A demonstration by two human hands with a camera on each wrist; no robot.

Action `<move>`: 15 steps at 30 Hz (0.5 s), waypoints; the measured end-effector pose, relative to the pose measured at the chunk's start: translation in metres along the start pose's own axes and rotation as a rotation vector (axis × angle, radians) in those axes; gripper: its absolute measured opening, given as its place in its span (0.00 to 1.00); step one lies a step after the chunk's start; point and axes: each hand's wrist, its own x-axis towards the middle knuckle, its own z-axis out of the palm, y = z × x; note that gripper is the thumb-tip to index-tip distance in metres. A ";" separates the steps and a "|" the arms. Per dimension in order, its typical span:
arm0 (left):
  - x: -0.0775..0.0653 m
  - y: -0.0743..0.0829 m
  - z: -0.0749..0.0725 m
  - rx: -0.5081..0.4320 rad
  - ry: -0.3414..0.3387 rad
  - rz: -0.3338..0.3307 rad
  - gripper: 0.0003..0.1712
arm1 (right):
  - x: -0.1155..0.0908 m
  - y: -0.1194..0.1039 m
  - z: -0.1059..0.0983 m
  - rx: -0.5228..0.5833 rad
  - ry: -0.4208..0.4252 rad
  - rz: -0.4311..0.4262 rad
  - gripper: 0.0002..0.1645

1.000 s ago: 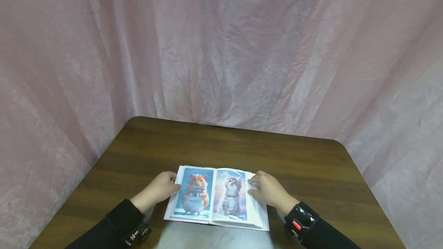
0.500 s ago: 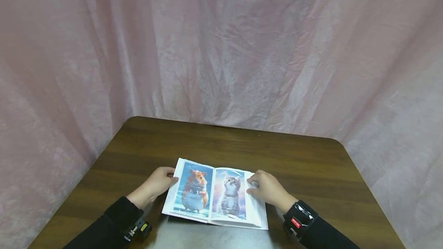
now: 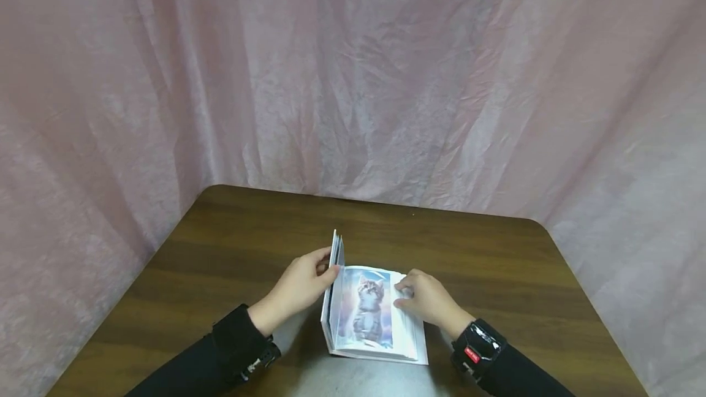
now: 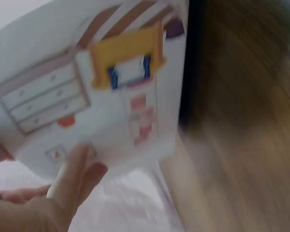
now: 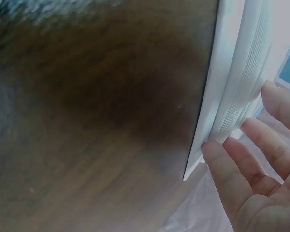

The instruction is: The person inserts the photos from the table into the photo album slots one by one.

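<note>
A photo album (image 3: 405,329) lies open on the wooden table, its left side lifted nearly upright. My left hand (image 3: 300,280) grips that raised cover near its far corner. In the left wrist view, the outer cover (image 4: 106,111) bears drawings of drawers and a striped awning, with fingers laid across it. A kitten picture (image 3: 366,310) shows on the right page. My right hand (image 3: 427,300) holds the right-hand edge, thumb over the page and fingertips against the thick stack of pages (image 5: 244,72) in the right wrist view.
The brown wooden table (image 3: 485,262) has rounded far corners. Behind it hangs a pinkish curtain (image 3: 353,90), which also falls along both sides. Bright light reflects off the tabletop in front of the album.
My left hand has moved right and up, swinging the album's left side from nearly flat to almost upright. The hamster picture has gone from sight. My right hand has stayed put.
</note>
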 end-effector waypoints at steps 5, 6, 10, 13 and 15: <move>0.001 0.013 0.024 0.186 0.049 -0.022 0.29 | 0.000 -0.002 0.004 0.006 -0.006 -0.014 0.16; 0.002 0.016 0.029 0.227 0.059 -0.023 0.29 | 0.001 -0.001 0.004 -0.001 -0.005 -0.013 0.16; 0.005 0.028 0.054 0.365 0.088 -0.021 0.30 | 0.002 0.000 0.004 -0.035 0.006 -0.015 0.17; 0.006 0.032 0.075 0.481 0.098 0.002 0.29 | 0.003 0.002 0.003 -0.039 0.019 -0.023 0.17; 0.006 0.032 0.087 0.548 0.105 0.018 0.28 | 0.003 0.002 0.003 -0.031 0.028 -0.029 0.16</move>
